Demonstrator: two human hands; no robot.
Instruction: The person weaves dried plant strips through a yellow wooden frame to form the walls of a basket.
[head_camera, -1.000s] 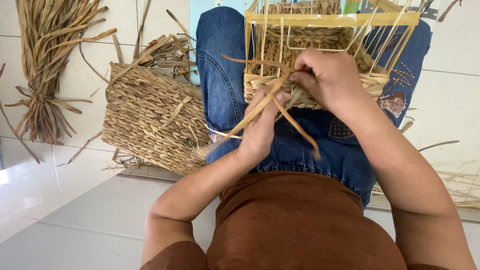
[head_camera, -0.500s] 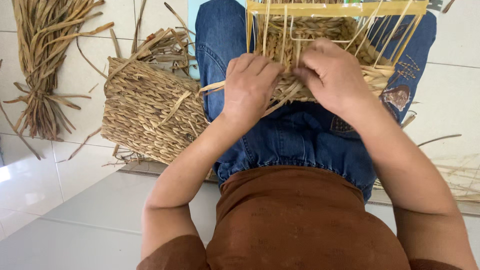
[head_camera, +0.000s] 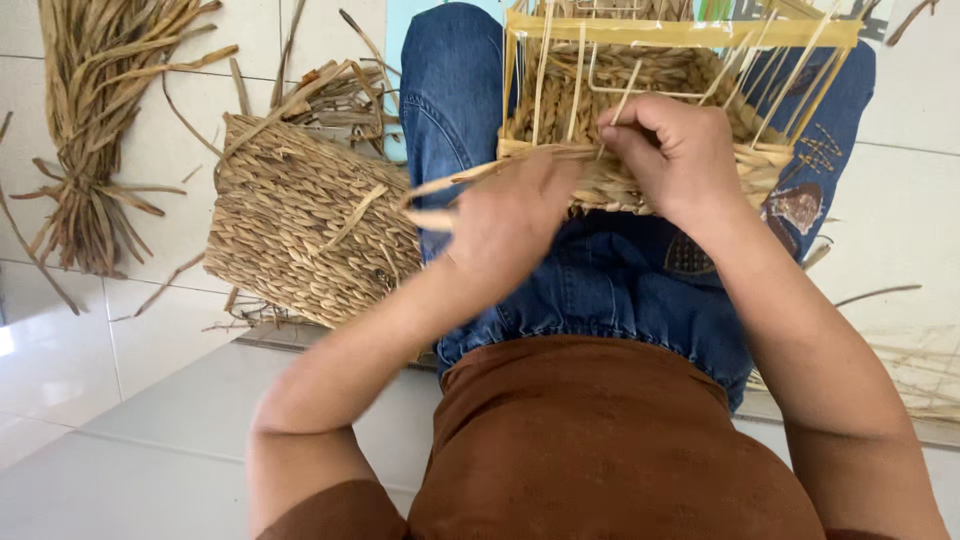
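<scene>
Since half a second ago the left hand (head_camera: 505, 215) has slid down and to the left, away from the basket rim, and now pulls a flat dried strand (head_camera: 455, 185) out to the left; the right hand (head_camera: 675, 160) has stayed pinched at the near wall. The half-woven basket (head_camera: 660, 185) sits on the person's lap, on the blue jeans (head_camera: 590, 290), built around a yellow rectangular frame (head_camera: 680, 35) with thin upright stakes. The left hand is clenched on the strand, and the right hand is closed on the weave where the strand enters, though its fingertips are hidden, so the exact pinch is probably on one stake.

Doing this step well calls for keeping the strand flat and taut while the right hand holds the last crossing firm, so the row lies snug against the one below without bending the stakes.

On the tiled floor (head_camera: 120, 380) to the left lies a finished woven mat-like panel (head_camera: 305, 235), touching the left thigh, with loose strand ends trailing. Farther left is a bundle of dried grass (head_camera: 95, 130), well apart. More loose straw (head_camera: 915, 370) lies at the right. The panel sits close to the left elbow's swing and could catch the pulled strand.
</scene>
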